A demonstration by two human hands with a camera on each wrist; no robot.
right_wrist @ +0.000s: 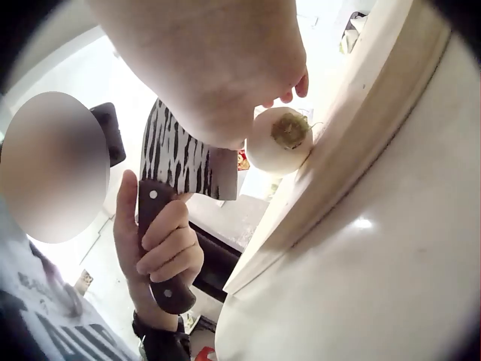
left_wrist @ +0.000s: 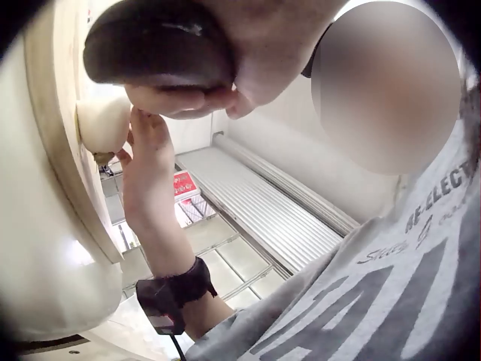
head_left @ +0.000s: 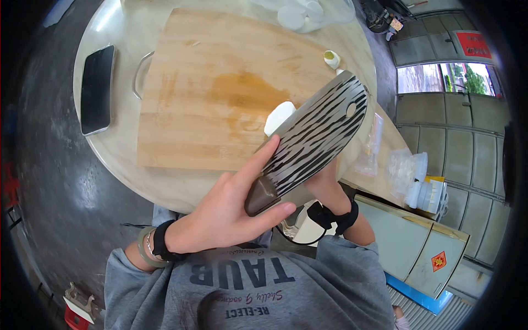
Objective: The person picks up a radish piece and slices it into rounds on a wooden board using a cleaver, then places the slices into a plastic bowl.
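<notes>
My left hand (head_left: 220, 212) grips the dark handle (head_left: 261, 195) of a cleaver (head_left: 322, 129), its broad blade striped black and silver. In the head view the blade stands tilted over a white radish (head_left: 279, 117) on the wooden cutting board (head_left: 192, 110), hiding its middle. A greenish-brown stem end (head_left: 331, 57) shows beyond the blade. Mostly behind the blade in the head view, my right hand (left_wrist: 150, 143) holds the radish with its fingers, as the left wrist view shows. In the right wrist view the radish's stem end (right_wrist: 291, 131) faces the camera below that hand.
The board lies on a round pale table (head_left: 124, 165). Left of its metal handle (head_left: 137, 74) lies a phone (head_left: 98, 91). Clear plastic containers (head_left: 300, 15) stand at the far edge. On the right, plastic bags (head_left: 399, 168) lie on a wooden top above a cabinet (head_left: 407, 236).
</notes>
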